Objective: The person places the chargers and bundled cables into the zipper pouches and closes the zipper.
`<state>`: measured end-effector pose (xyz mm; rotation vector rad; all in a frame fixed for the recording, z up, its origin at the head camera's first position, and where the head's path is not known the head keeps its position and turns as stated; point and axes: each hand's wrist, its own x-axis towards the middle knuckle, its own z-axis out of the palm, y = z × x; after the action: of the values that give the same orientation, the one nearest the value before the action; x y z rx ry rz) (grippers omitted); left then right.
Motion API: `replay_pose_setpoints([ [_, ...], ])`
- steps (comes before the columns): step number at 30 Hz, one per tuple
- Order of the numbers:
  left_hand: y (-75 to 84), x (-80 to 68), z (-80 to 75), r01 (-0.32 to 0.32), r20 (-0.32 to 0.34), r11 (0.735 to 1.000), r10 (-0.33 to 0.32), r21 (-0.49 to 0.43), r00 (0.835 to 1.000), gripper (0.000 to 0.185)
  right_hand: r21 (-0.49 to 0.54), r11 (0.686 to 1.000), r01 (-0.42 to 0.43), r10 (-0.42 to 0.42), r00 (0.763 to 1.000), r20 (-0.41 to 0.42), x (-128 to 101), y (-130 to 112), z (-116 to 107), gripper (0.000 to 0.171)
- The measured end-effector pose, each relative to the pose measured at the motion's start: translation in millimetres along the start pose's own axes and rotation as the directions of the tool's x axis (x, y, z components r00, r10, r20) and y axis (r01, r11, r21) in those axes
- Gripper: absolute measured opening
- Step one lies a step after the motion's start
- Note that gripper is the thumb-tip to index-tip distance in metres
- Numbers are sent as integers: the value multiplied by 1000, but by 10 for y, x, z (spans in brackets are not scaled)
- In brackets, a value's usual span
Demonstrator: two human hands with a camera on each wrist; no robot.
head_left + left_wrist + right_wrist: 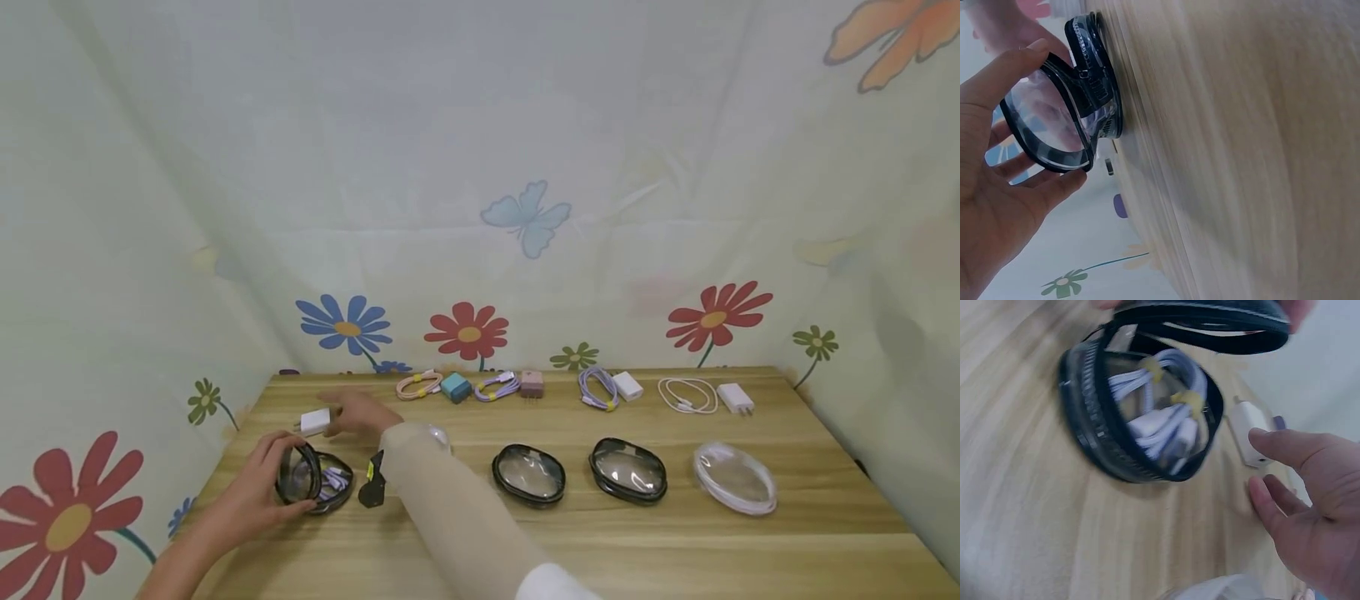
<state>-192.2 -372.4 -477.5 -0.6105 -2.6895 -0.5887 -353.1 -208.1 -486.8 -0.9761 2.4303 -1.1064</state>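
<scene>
Left hand (258,487) has thumb and fingers pinched on the lid (1044,119) of a black-rimmed clear case (1088,434), holding it raised; right hand (363,414) is spread fairly wide around a white charger (315,422), thumb right by its edge, contact can't be told; charger lies on the table (637,550) just behind the case; inside the case, a pale purple cable (1166,425), coiled, yellow ties; right forearm in a beige sleeve (450,500) partly covers a clear case (440,435); further right, two zipped-looking black-rimmed cases, left one (528,475) and right one (627,471), then a white-rimmed case (735,477); back row, left to right: peach cable (420,395), teal charger (455,387), small purple cable (504,388), pink charger (532,384), larger purple cable (596,372), white block (627,386), white cable (686,407), white plug (735,399); flowered cloth (465,150) behind everything.
</scene>
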Motion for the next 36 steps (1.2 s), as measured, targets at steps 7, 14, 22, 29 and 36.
replay_pose_setpoints([
  [7,9,43,29,-21,-12,1000,21,15,1000,90,-319,948,14,-43,996,-83,-2,-25,59,48],
  [14,-4,96,-22,13,38,1000,-13,-10,999,89,-428,900,-76,22,991,-131,1,7,38,38],
  [22,-14,75,52,-58,-12,998,58,13,998,90,-535,837,-115,23,984,-176,-13,-122,211,32],
  [29,-14,60,53,-72,-37,997,72,4,997,90,-452,876,-170,58,966,-251,-39,-153,252,16],
  [36,38,83,24,-18,25,1000,18,-6,1000,90,-307,939,-156,92,973,-213,-38,52,184,33],
])
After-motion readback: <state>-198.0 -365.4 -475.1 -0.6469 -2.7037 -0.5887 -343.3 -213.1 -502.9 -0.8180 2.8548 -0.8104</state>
